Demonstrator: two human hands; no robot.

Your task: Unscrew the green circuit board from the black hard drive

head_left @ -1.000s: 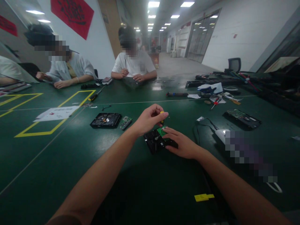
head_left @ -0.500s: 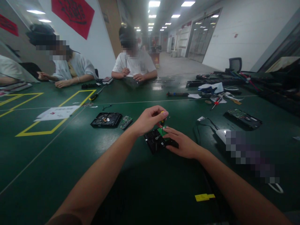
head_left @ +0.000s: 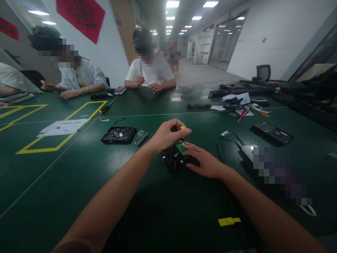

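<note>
My left hand [head_left: 170, 135] pinches a small screwdriver [head_left: 183, 128] with a yellow top, held upright. Its tip end points down at the green circuit board [head_left: 181, 147] of a black hard drive [head_left: 171, 157] on the table. With fingers spread over the drive's right side, my right hand [head_left: 201, 160] holds it steady and partly covers it. To the left lie a loose circuit board [head_left: 141, 138] and another black drive [head_left: 119, 135].
Two people [head_left: 150, 72] sit across the green table. At right are another hard drive [head_left: 272, 133], a blurred-out long object [head_left: 281, 175] with a cable, and a red screwdriver [head_left: 242, 115]. A yellow tag [head_left: 229, 221] lies near me; a paper [head_left: 63, 127] is at left.
The yellow top of the screwdriver shows more between my left fingers, which have shifted slightly around it. My right hand and the hard drive stay in place.
</note>
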